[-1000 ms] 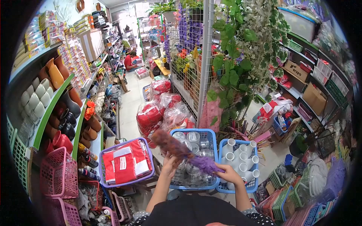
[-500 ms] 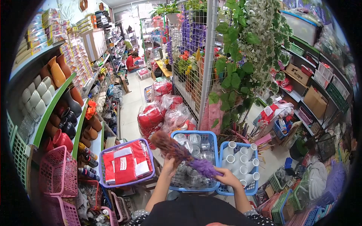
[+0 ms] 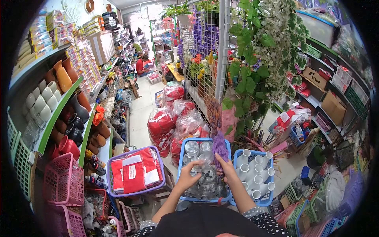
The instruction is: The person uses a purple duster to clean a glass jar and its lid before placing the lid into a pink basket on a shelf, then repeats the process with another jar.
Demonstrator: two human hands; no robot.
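Observation:
My right hand (image 3: 224, 165) is wrapped round the purple end of a fluffy duster (image 3: 220, 144), which stands nearly upright with its brownish part pointing away from me. My left hand (image 3: 190, 175) curls thumb and fingers at a clear glass (image 3: 206, 159), blurred by motion, above the blue basket. That blue basket (image 3: 182, 158) is filled with clear glasses and jars, some under plastic wrap. Right beside it, a second blue basket (image 3: 269, 201) contains several white bottle-shaped vases (image 3: 257, 179).
On the left, a purple-rimmed basket (image 3: 163, 173) holds red and white packs. Bagged red goods (image 3: 161, 122) lie ahead near a wire-mesh rack (image 3: 203, 35) with hanging vines. Shelves of vases (image 3: 62, 77) line the left. A person in red (image 3: 141, 66) crouches far down the aisle.
The duster has swung from slanting left across the basket to nearly upright. My left hand has let go of its brown part and moved right and slightly down over the glasses.

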